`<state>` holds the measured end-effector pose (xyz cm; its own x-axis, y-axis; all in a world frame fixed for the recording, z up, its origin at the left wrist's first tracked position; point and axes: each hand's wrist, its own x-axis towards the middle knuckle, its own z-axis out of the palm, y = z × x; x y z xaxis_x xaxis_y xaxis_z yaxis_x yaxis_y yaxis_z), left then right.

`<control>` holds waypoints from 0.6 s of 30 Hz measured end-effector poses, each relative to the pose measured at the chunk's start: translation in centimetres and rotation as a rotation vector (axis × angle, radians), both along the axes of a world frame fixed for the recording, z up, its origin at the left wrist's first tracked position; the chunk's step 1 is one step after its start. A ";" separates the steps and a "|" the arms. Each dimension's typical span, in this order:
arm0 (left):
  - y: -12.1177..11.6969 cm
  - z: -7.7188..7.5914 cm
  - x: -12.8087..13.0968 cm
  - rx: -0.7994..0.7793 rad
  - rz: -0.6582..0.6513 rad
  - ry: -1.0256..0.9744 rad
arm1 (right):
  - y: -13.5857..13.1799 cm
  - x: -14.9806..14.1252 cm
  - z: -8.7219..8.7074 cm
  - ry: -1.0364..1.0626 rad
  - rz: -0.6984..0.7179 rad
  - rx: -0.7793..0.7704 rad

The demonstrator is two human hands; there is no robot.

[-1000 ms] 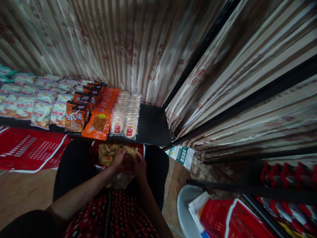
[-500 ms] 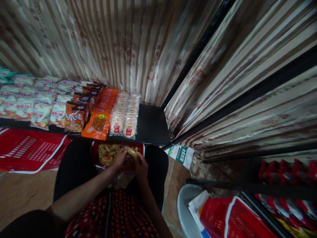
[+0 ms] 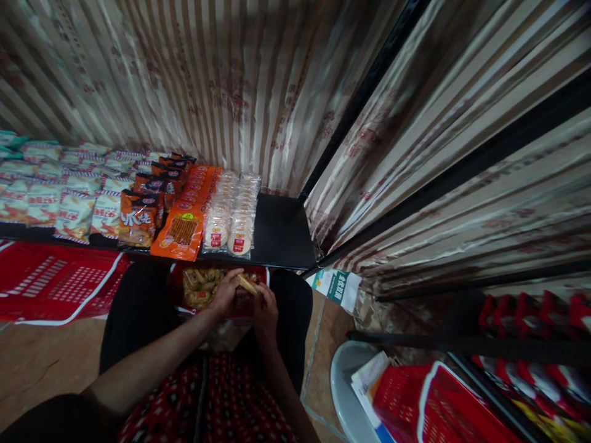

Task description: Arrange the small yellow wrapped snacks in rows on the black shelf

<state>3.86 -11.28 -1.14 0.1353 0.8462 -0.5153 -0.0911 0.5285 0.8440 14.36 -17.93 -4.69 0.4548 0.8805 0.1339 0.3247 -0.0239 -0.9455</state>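
Note:
Between my knees, my left hand (image 3: 225, 293) and my right hand (image 3: 266, 309) grip a slim yellowish snack packet (image 3: 248, 283), one hand at each end. Fingers of both hands are closed on it; its label is too blurred to read. Below them is a red basket (image 3: 173, 284), partly covered by my hands and forearms. Inside it, to the left of my left hand, lie clear-wrapped yellow-brown snacks (image 3: 198, 287). Darker packets in the basket are mostly hidden under my hands.
A black shelf (image 3: 282, 231) ahead bears rice crackers (image 3: 239, 240), orange stick-snack bags (image 3: 181, 232) and white snack bags (image 3: 74, 212). Red baskets stand left (image 3: 60, 283) and right (image 3: 443, 403), the latter by a grey basin (image 3: 340, 381). Black bars (image 3: 369, 98) cross the curtain.
My hands stay on the packet, with a slight shift of fingers and a small tilt of the packet. The whole view has moved a little; the shelf goods are unchanged.

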 end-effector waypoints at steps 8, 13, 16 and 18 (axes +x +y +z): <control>-0.1 0.3 0.4 0.037 0.002 -0.125 | -0.2 0.3 0.1 -0.063 -0.059 0.026; 0.2 0.3 0.7 0.065 0.028 -0.155 | -0.1 0.6 0.0 -0.073 -0.081 0.075; 0.4 0.7 0.8 0.075 0.040 -0.184 | 0.1 0.9 -0.1 -0.064 -0.100 0.089; 0.5 1.0 0.9 0.077 0.034 -0.198 | 0.3 1.3 -0.2 -0.052 -0.115 0.088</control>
<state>4.79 -10.77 -0.11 0.1984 0.8880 -0.4148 -0.2754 0.4567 0.8459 15.67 -17.63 -4.84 0.5424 0.8068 0.2344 0.3730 0.0188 -0.9276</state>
